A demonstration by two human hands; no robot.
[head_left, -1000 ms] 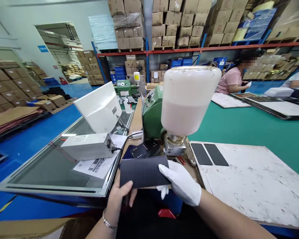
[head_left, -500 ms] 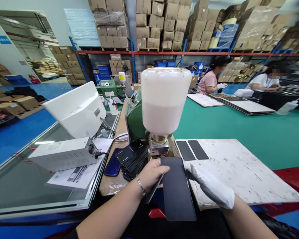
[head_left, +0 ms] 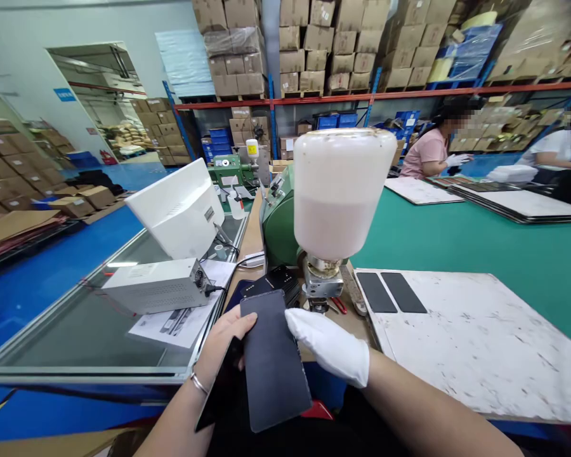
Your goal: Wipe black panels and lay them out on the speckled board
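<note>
My bare left hand (head_left: 228,333) grips a dark rectangular panel (head_left: 276,365) near its upper left corner, thumb on its face. A second black panel (head_left: 221,384) juts out on the left, under the same hand. My right hand (head_left: 333,346), in a white glove, is at the first panel's upper right edge, its fingers closed there; the fingertips are partly hidden. Behind the panel lies a stack of black panels (head_left: 278,279), partly covered. A machine head with a large white plastic bottle (head_left: 340,197), partly filled, stands just beyond my hands.
At right, two dark panels (head_left: 379,292) lie on a stained white board (head_left: 461,336) over a green table (head_left: 457,244). A white monitor (head_left: 181,212) and a grey power box (head_left: 155,285) stand on the left bench. Two people sit at the far right.
Both hands and the held panel have moved left, in front of the black stack. My right fingers have come onto the panel's edge. The camera has turned left.
</note>
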